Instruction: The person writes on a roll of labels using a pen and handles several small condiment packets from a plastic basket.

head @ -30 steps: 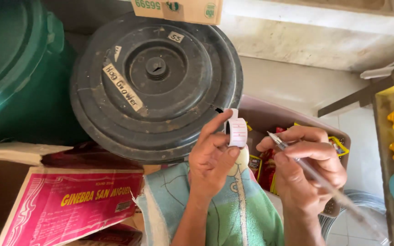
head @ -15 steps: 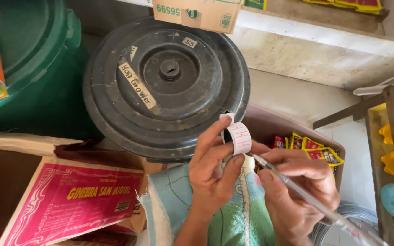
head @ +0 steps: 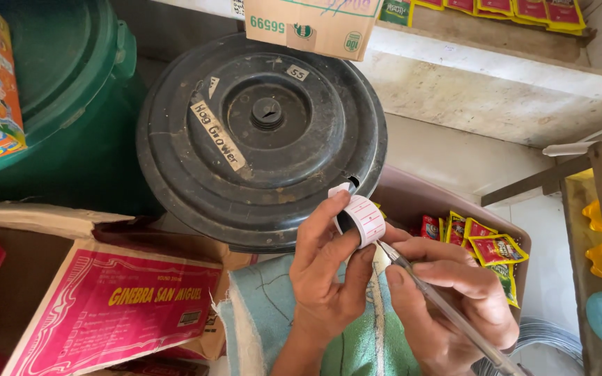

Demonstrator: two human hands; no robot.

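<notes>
my left hand [head: 325, 278] pinches a small roll of white price stickers [head: 361, 219] between thumb and curled fingers, holding it up just in front of the near rim of the black bin lid [head: 259, 132]. my right hand [head: 451, 299] is closed in a writing grip around a clear ballpoint pen [head: 447, 313], and its tip touches the lower edge of the sticker roll. both hands sit over a pale green cloth sack [head: 273, 327] with a seam running down it. just beyond my right hand there is a brown tub [head: 454, 202] with red and yellow sachets [head: 489, 251] inside. the lid carries taped paper labels, and a green barrel [head: 57, 83] stands to its left. an open cardboard box with a pink flap [head: 120, 306] lies at lower left, and another carton [head: 315, 24] hangs over the lid from a shelf above.
</notes>
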